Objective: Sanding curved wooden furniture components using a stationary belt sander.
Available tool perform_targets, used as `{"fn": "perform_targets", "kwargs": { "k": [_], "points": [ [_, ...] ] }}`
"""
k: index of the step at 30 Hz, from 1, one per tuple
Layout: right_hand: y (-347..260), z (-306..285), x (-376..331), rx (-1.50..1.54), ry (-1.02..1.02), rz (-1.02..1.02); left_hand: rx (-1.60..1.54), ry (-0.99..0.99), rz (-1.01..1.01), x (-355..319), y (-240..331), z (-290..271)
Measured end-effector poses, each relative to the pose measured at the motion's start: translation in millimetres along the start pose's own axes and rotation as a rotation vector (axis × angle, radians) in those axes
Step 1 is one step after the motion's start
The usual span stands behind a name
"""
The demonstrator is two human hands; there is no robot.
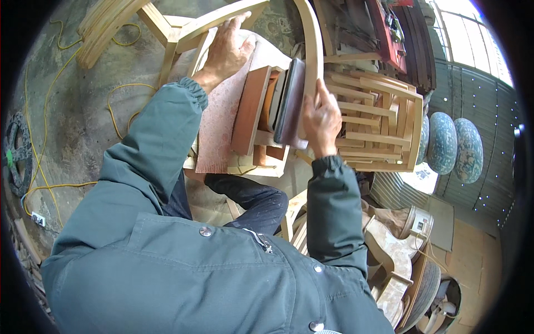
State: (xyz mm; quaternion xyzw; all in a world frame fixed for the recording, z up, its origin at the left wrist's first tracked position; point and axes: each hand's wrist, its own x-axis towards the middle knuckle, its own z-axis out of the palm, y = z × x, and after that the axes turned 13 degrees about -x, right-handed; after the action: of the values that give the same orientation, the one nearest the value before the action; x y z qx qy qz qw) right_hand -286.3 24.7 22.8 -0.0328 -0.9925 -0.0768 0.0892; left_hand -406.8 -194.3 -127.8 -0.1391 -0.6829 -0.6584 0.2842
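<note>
My right hand [322, 118] is closed round the lower part of a curved pale wooden piece [315, 42], whose inner side lies close along a dark brown belt [290, 103] on a block-like assembly. Whether wood and belt touch, I cannot tell. My left hand [225, 53] is stretched out with its thumb apart, its fingertips at a pale wooden rail [203, 23] of a jointed frame. Below that hand runs a wide pinkish, worn sheet [218, 131]. A reddish-brown board [251, 111] stands between the sheet and the belt.
Slatted wooden frames [384, 119] are stacked at right, beside blue-green mottled rounded objects [467, 150]. Yellow cord [41, 150] snakes over the concrete floor at left, near a spoked wheel [18, 153]. A dusty cast machine [395, 250] stands at lower right.
</note>
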Motion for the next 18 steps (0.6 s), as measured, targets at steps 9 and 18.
{"fn": "perform_targets", "kwargs": {
  "k": [9,18],
  "points": [
    [-9.8,-37.9,-196.1,0.093,-0.049,0.087,-0.090,-0.021,-0.082,-18.6,12.6,5.7],
    [-12.9,-10.1,-34.1,0.086,-0.026,0.151,-0.153,0.010,-0.102,-15.3,6.9,8.1]
  ]
}}
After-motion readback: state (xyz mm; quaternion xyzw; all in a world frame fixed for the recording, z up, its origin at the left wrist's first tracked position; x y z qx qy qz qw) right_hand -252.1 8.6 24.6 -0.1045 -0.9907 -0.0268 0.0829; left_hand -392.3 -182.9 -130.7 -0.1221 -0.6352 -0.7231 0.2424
